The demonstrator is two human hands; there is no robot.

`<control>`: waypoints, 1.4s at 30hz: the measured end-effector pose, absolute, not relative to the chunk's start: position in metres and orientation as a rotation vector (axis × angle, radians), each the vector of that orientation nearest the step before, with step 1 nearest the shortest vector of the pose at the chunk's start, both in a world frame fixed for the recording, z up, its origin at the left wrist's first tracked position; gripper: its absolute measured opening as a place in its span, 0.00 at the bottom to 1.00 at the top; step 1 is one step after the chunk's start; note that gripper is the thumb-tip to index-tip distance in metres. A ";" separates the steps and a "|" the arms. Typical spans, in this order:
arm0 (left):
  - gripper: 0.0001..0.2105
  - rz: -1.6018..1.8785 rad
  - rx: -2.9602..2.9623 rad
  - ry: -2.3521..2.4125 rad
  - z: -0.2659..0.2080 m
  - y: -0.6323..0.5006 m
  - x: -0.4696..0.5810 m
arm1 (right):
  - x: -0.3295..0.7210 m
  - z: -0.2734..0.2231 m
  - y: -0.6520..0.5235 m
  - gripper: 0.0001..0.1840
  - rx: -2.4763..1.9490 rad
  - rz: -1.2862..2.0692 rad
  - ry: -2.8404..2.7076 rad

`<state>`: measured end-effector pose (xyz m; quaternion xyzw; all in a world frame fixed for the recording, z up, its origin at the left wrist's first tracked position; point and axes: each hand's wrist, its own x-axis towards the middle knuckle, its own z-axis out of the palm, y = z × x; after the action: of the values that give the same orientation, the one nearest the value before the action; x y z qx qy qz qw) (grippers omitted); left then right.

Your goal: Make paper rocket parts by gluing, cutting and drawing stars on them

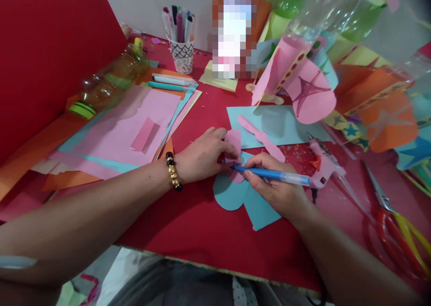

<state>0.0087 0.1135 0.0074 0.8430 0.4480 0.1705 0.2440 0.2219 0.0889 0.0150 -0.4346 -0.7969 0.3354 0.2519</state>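
My right hand grips a blue marker pen, its tip on a small pink paper cutout with rounded ends. A small dark star-like outline shows at the tip. My left hand, fingers apart, holds that cutout down from its left side; part of the cutout is hidden under the fingers. Below the pink piece lie a rounded light-blue paper cutout and an angular light-blue paper piece. A pink propeller-shaped strip rests just beyond my right hand on a light-blue sheet.
Right: a pink glue gun, scissors and decorated bottle crafts. Left: stacked coloured paper, a plastic bottle and a red panel. Behind: a paper cup of pens and a blurred-out upright object.
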 end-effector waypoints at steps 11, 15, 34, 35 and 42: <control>0.13 0.442 2.300 1.225 0.008 0.114 0.008 | 0.225 0.018 0.089 0.04 -1.271 0.838 -2.109; 0.13 0.451 2.314 1.218 0.008 0.114 0.008 | 0.226 0.018 0.089 0.05 -1.292 0.824 -2.114; 0.14 0.431 2.326 1.236 0.008 0.114 0.008 | 0.228 0.013 0.091 0.05 -1.354 0.750 -2.040; 0.14 0.432 2.327 1.234 0.008 0.114 0.008 | 0.228 0.013 0.091 0.06 -1.355 0.751 -2.040; 0.14 0.429 2.338 1.236 0.008 0.114 0.008 | 0.226 0.012 0.092 0.05 -1.355 0.757 -2.044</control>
<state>0.0083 0.1135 0.0083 0.8494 0.4490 0.1559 0.2293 0.2260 0.0916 0.0118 -0.5063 -0.7637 0.2829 0.2835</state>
